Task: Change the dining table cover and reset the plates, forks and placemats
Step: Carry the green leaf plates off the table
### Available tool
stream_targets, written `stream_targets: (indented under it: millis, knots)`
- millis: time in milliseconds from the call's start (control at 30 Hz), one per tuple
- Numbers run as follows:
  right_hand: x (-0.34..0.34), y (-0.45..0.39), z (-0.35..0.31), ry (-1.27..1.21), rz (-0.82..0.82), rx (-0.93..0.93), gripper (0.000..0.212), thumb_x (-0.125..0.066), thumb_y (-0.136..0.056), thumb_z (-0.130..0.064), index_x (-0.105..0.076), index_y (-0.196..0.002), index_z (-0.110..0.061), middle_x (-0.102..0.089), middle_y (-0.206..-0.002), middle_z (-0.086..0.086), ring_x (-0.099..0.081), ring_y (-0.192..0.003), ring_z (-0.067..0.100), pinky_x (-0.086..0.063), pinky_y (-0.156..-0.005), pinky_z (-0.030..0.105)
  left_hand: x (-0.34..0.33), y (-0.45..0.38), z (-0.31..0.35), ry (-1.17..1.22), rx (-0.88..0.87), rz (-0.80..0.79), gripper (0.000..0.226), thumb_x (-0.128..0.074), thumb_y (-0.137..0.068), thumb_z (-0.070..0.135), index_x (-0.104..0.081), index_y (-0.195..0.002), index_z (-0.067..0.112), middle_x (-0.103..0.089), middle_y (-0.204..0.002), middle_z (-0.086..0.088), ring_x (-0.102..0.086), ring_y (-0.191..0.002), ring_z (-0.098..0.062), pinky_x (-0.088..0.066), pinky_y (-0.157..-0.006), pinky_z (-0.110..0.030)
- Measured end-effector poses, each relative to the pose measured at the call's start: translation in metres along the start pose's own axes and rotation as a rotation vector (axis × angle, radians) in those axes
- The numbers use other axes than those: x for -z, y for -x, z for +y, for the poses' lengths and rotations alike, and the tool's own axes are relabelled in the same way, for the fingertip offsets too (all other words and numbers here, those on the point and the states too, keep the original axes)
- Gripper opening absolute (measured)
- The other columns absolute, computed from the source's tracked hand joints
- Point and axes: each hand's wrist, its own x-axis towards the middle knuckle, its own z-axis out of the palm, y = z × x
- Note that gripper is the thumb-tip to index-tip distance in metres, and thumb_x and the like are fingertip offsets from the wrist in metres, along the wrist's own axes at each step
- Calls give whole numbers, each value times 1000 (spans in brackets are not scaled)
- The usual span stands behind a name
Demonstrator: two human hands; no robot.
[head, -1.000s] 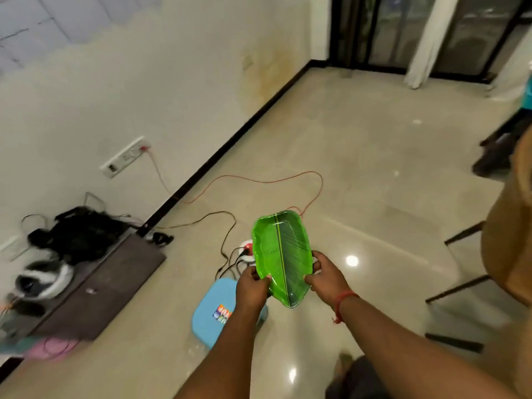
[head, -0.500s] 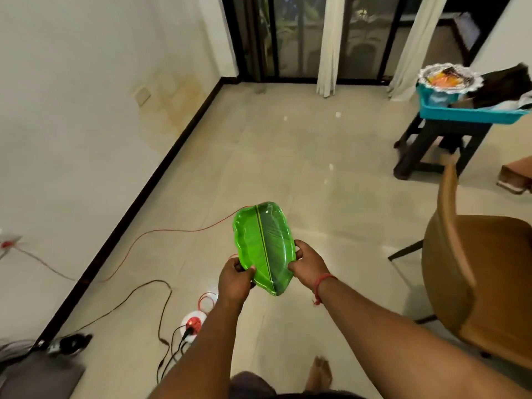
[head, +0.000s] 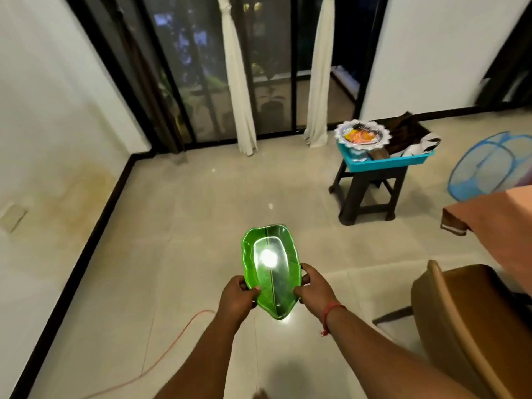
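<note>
Green leaf plate (head: pixel 270 269) up front, carried w/ both hands over bare floor. Left hand (head: pixel 237 298) grips the near-left rim, thumb on top, fingers curled under. Right hand (head: pixel 315 289) grips the near-right rim the same way, red thread on that wrist. Both holds sit at the narrow near end, so most of the plate juts out ahead of the knuckles, unsupported. Bright lamp glare right in the middle of it.

Risk one, my call: glossy surface, rim-only grip. If a thumb slips, the far end dips and the plate drops onto hard tile.

Risk two: the chair (head: pixel 460 326) is close, just right of the right hand. A turn toward the table (head: pixel 495 223), which sits further right and ahead w/ an orange cover on its visible corner, could clip the plate or an elbow on the chair back.

Risk three: orange cable (head: pixel 172 341) trails on the floor below and left of the left hand. Catch it underfoot and it's a stumble w/ both hands busy.

Ahead-right of the hands a dark stool (head: pixel 371 185) holds a teal tray (head: pixel 385 164) stacked w/ items, well apart for now. Can't tell whether forks or mats are in there, too blurred.
</note>
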Motion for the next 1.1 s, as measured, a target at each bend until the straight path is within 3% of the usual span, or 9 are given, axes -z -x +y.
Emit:
stream_targets:
  millis: [133, 300, 500, 633, 767, 833, 1000, 1100]
  knots:
    - [24, -70, -40, -117, 156, -30, 59, -63, -78, 4, -53, -120, -36, -61, -88, 0, -64, -84, 21, -56, -80, 38, -28, -93, 77, -84, -56, -115, 18, -66, -87, -3, -59, -99, 10, -69, -100, -17, -70, -92, -33, -60, -73, -40]
    - [79, -147, -59, -155, 255, -73, 58, -62, -77, 6, -53, -112, -38, -61, -84, -1, -64, -82, 20, -56, -79, 38, -92, -178, 123, -174, -74, -228, 21, -68, -86, 0, -59, -103, 6, -68, -103, -20, -70, -92, -32, -61, -72, -40]
    - [157, -265, -80, -171, 261, -113, 53, -59, -75, 8, -57, -101, -39, -59, -73, 0, -60, -71, 18, -53, -73, 36, -178, -279, 188, -262, -66, -218, 20, -72, -85, 6, -59, -100, 6, -65, -103, -25, -69, -94, -38, -61, -74, -43]
    - [221, -345, -112, -166, 246, -84, 54, -57, -72, 11, -60, -104, -33, -64, -72, -2, -62, -68, 17, -52, -71, 32, -237, -336, 238, -217, -59, -205, 18, -71, -85, 5, -59, -98, 7, -64, -106, -26, -68, -96, -38, -61, -77, -46]
    - [266, -402, -129, -158, 295, -74, 55, -57, -68, 8, -63, -99, -36, -72, -83, -2, -69, -79, 19, -56, -76, 35, -285, -378, 279, -207, -25, -214, 19, -70, -86, 1, -57, -99, 7, -63, -108, -26, -67, -99, -39, -60, -74, -41]
    - [287, -433, -136, -186, 280, -88, 56, -58, -72, 12, -63, -105, -33, -72, -88, 1, -69, -81, 18, -57, -73, 32, -308, -408, 302, -226, -26, -242, 20, -70, -86, 2, -57, -100, 5, -64, -106, -24, -68, -98, -37, -61, -77, -45]
    - [348, -523, -155, -184, 332, -113, 58, -56, -77, 17, -63, -120, -21, -68, -67, -15, -63, -68, 2, -50, -69, 23, -380, -493, 356, -270, -27, -329, 17, -70, -86, 2, -55, -92, 8, -65, -101, -17, -67, -97, -34, -59, -83, -49]
    - [385, -570, -173, -172, 385, -154, 59, -55, -77, 17, -61, -123, -19, -68, -67, -12, -63, -66, 5, -50, -65, 22, -419, -545, 387, -326, -8, -411, 19, -71, -86, 6, -55, -96, 7, -66, -105, -17, -69, -96, -32, -59, -82, -48]
